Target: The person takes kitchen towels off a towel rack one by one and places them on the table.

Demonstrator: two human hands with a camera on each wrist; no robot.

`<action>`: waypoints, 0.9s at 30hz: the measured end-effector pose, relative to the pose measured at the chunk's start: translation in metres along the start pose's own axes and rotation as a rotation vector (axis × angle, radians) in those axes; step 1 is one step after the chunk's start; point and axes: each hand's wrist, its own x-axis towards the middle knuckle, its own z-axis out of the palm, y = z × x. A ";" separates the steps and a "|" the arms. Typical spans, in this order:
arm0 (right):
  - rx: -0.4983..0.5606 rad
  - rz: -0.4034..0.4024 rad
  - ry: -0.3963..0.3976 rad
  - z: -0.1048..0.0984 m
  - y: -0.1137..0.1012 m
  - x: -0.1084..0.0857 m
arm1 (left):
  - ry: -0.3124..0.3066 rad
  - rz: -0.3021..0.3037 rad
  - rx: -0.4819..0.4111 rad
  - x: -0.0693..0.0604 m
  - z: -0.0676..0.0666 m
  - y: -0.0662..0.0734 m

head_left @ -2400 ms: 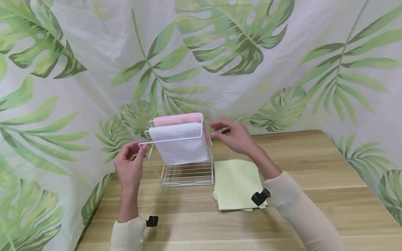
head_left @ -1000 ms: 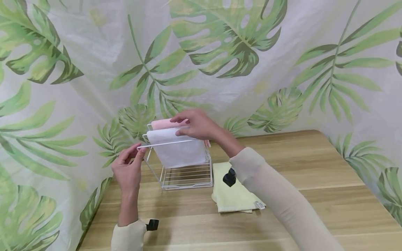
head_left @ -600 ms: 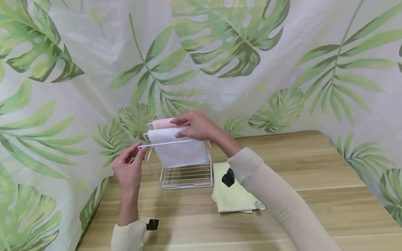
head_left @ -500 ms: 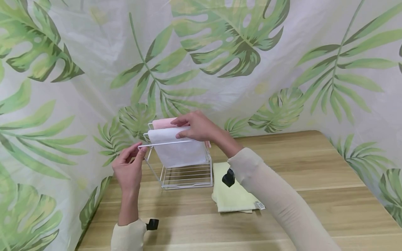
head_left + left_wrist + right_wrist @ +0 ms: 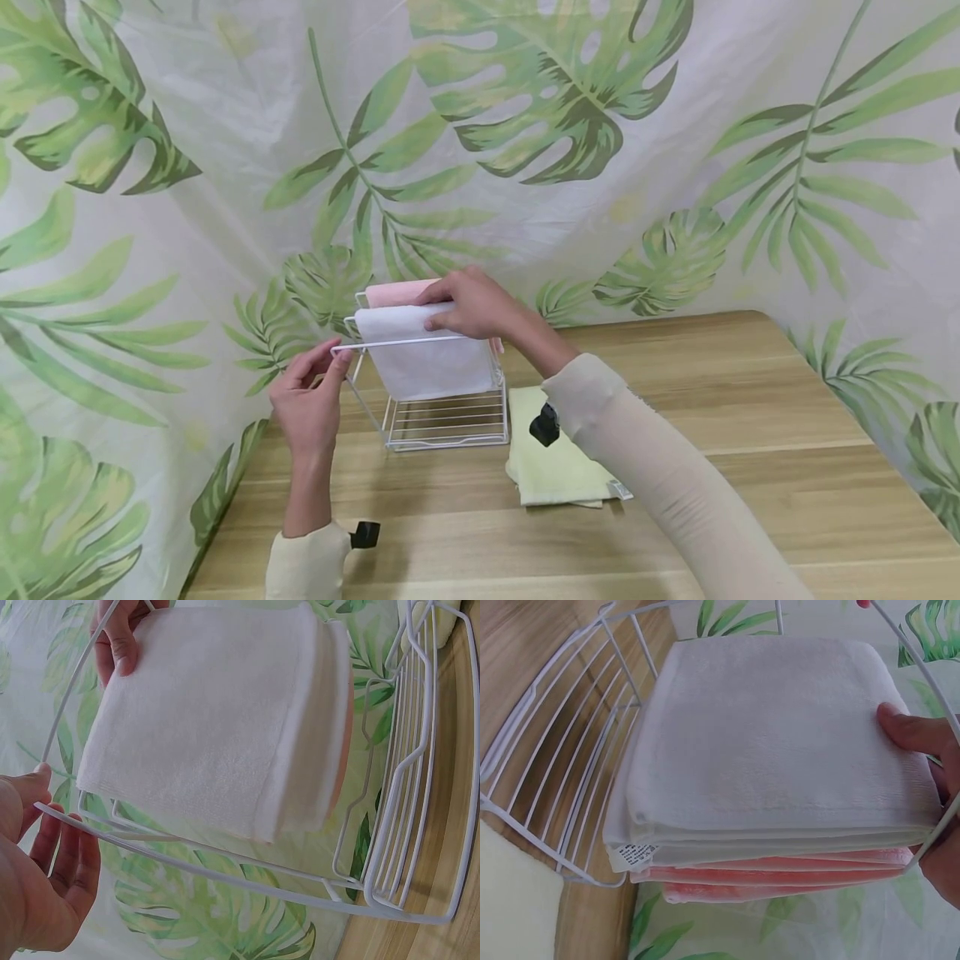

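Note:
A white wire rack (image 5: 448, 447) stands on the table with a folded white towel (image 5: 431, 367) hanging over a middle bar and a pink towel (image 5: 397, 292) behind it. My left hand (image 5: 307, 400) pinches the left corner of the rack's front top bar between thumb and fingers. Over the right part of the towels, my right hand (image 5: 476, 307) holds the top of the white towel, its thumb on the front face, as the right wrist view shows with the towel (image 5: 772, 735). Its fingers are partly hidden behind the fold.
A folded pale yellow cloth (image 5: 555, 467) with a small label lies right of the rack, partly under my right sleeve. The wooden table (image 5: 750, 400) extends to the right. A leaf-patterned curtain (image 5: 525, 225) hangs behind the table.
From the rack's right side, my right hand has moved left onto the white towel. In the last half second it has shifted very slightly right. My left hand keeps its pinch on the bar.

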 end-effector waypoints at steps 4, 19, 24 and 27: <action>-0.002 -0.023 0.034 0.000 -0.001 -0.001 | 0.000 0.005 -0.002 0.000 0.000 0.001; -0.096 -0.063 0.233 0.001 -0.014 -0.003 | 0.014 0.015 -0.006 0.001 -0.003 0.000; -0.107 -0.087 0.271 -0.004 -0.018 -0.001 | 0.003 0.009 -0.004 0.001 -0.003 0.001; -0.092 -0.104 0.302 -0.010 -0.020 0.001 | 0.001 0.008 -0.011 0.002 -0.003 0.001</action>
